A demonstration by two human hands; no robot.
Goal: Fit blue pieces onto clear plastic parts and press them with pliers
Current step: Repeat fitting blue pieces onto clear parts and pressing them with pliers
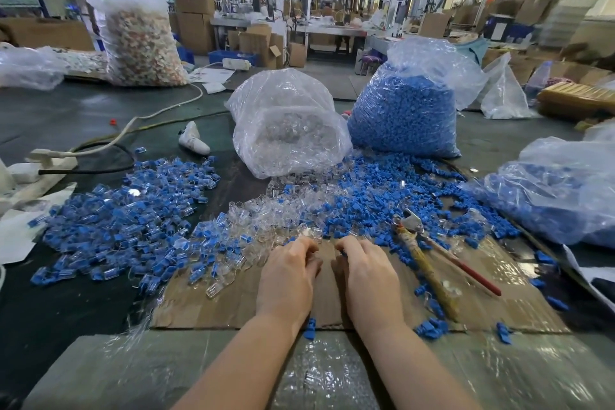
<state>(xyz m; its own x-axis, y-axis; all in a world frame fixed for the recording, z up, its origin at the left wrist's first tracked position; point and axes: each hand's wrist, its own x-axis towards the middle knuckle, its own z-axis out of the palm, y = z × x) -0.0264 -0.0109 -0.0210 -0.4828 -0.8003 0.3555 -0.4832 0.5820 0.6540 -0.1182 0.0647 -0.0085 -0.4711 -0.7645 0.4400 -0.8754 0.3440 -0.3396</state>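
Head view, workbench. L hand (289, 271) and R hand (367, 271) rest side by side on a cardboard sheet (233, 303), fingers curled under; whether either holds a piece can't be told, as the fingertips are hidden. Just ahead of the knuckles: a spill of clear parts (276, 210) from a clear-parts bag (289, 130). R of that, loose blue pieces (382, 196) spread in front of a blue-pieces bag (406, 113). Pliers (429, 260) lie untouched on the cardboard, just R of the R hand, jaws toward the blue pieces. Far L: heap of fitted blue-and-clear pieces (133, 223). Second blue bag (562, 190) at R edge. White cable (133, 123) crosses the table (66, 116) at back L.
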